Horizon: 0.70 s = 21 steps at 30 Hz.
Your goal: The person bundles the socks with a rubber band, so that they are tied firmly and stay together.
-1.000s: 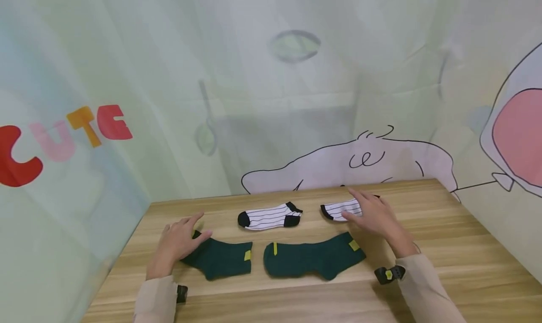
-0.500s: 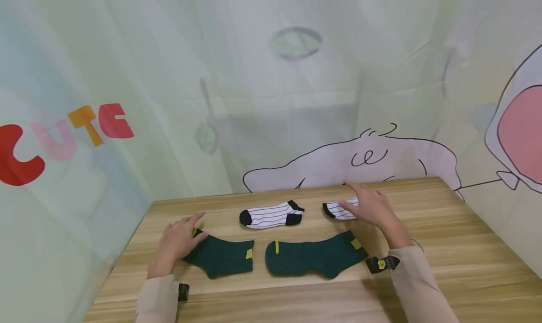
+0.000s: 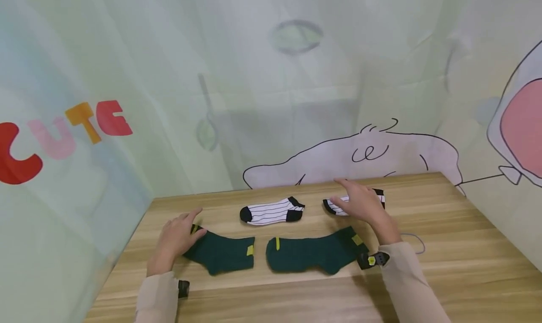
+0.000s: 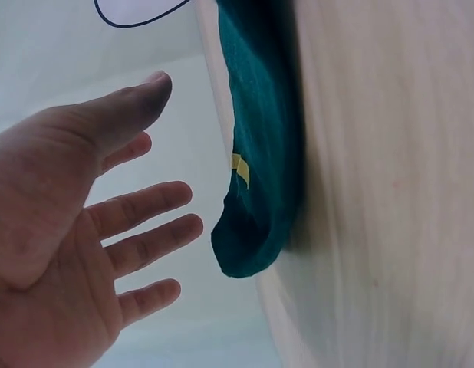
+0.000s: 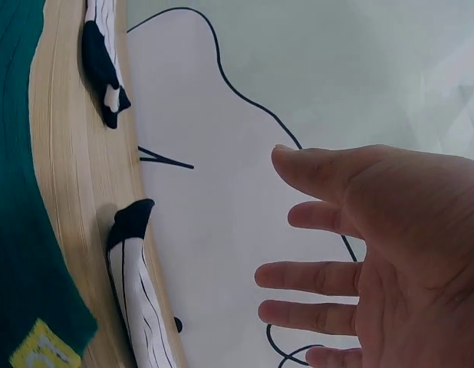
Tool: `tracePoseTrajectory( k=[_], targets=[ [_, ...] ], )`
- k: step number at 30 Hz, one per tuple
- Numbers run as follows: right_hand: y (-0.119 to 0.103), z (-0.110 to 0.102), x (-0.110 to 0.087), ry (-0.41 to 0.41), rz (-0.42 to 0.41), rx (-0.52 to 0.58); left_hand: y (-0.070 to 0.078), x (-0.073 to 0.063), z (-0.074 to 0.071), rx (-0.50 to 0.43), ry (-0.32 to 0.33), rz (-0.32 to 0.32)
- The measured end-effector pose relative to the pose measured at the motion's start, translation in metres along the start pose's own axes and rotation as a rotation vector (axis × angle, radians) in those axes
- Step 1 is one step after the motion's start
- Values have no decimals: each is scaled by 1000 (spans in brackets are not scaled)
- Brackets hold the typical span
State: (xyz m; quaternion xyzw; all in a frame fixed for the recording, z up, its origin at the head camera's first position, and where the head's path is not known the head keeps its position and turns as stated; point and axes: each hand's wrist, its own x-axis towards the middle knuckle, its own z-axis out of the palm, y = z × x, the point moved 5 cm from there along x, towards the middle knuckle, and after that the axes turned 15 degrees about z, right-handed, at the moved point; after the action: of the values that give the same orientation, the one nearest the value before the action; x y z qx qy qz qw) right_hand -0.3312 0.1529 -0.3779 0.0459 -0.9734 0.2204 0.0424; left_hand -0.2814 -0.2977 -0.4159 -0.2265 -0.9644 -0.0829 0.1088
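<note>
Two dark green socks and two white striped ankle socks lie flat on the table. My left hand [image 3: 175, 238] hovers with spread fingers above the toe of the left green sock [image 3: 226, 255]; the left wrist view shows a gap between them. The right green sock [image 3: 311, 255] lies beside it, its cuff toward my right wrist. Behind them is the left striped sock [image 3: 271, 212], with black toe and heel. My right hand [image 3: 360, 200], fingers extended, is above the right striped sock [image 5: 137, 299] and hides its middle in the head view. Neither hand holds anything.
The wooden table [image 3: 296, 299] meets a printed curtain [image 3: 254, 102] along its back and sides. A dark wrist device [image 3: 372, 260] sits by the right sleeve, another [image 3: 183, 289] by the left sleeve. A thin loop [image 3: 417, 240] shows beside the right wrist.
My right hand has shifted a little left over the right striped sock, uncovering its far end. The left hand stays nearly in place. The socks have not moved on the table.
</note>
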Motion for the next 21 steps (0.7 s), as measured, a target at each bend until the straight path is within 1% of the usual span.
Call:
tracePoseTrajectory(
  k=[5, 8, 12, 17, 21],
  targets=[
    [-5, 5, 1, -9, -45, 84, -2, -3, -2, -12, 4, -10],
    [-6, 9, 2, -26, -65, 152, -1, -3, -2, -24, -7, -10],
    [-9, 14, 4, -40, -93, 199, 0, -2, -1, -37, -24, -6],
    [-16, 23, 6, -33, -122, 209, 3, 0, -2, -42, -30, -3],
    [-22, 31, 6, -30, -144, 191, 3, 0, -1, -50, -39, -1]
  ],
)
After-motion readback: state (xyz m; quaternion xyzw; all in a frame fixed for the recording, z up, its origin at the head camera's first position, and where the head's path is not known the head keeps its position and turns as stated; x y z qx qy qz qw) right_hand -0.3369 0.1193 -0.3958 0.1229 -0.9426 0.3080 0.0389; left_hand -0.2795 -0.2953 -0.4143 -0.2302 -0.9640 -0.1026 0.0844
